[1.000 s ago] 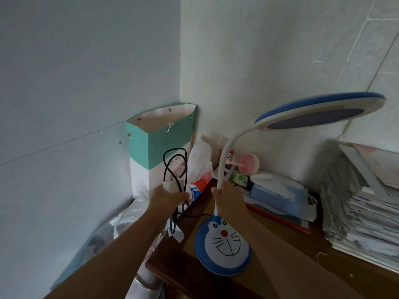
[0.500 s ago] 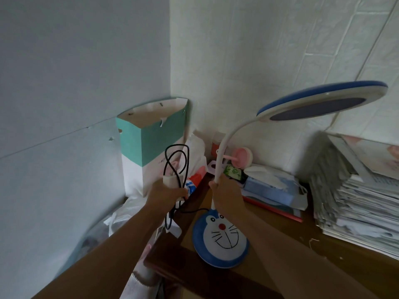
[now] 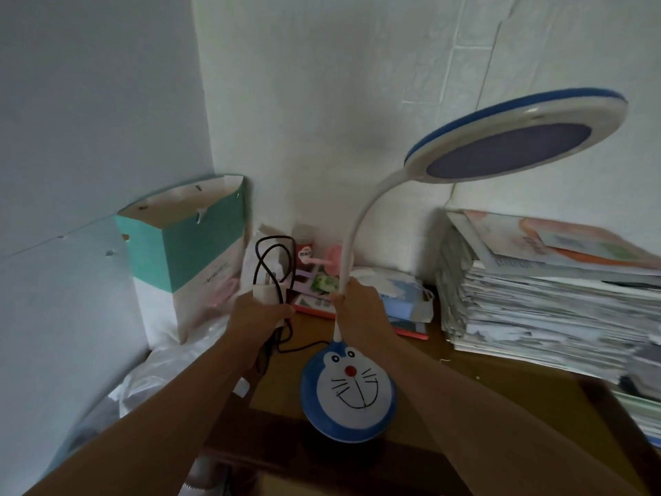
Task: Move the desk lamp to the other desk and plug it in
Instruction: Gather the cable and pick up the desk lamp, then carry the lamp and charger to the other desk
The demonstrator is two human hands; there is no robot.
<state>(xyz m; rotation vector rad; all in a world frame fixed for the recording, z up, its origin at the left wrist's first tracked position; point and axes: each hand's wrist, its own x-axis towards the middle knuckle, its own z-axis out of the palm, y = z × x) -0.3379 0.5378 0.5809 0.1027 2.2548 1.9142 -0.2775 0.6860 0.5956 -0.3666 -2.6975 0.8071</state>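
Observation:
The desk lamp has a round blue base with a cartoon cat face (image 3: 348,390), a thin white bendy neck and a flat round blue-and-white head (image 3: 515,137) up at the right. My right hand (image 3: 359,306) is closed around the lower neck, just above the base. The base sits at or just over the brown wooden desk (image 3: 500,388); I cannot tell if it touches. My left hand (image 3: 255,313) grips the white plug adapter (image 3: 266,293) and the looped black cord (image 3: 273,259), which runs down to the base.
A teal and white paper bag (image 3: 189,252) stands in the wall corner at left. Tall stacks of papers and magazines (image 3: 543,291) fill the desk's right side. Small boxes, a pink item and booklets (image 3: 386,295) lie behind the lamp. White plastic bags (image 3: 161,366) sit beside the desk's left edge.
Both hands keep their grips on neck and plug. The view has shifted, so the lamp base now appears slightly further right and lower on the desk.

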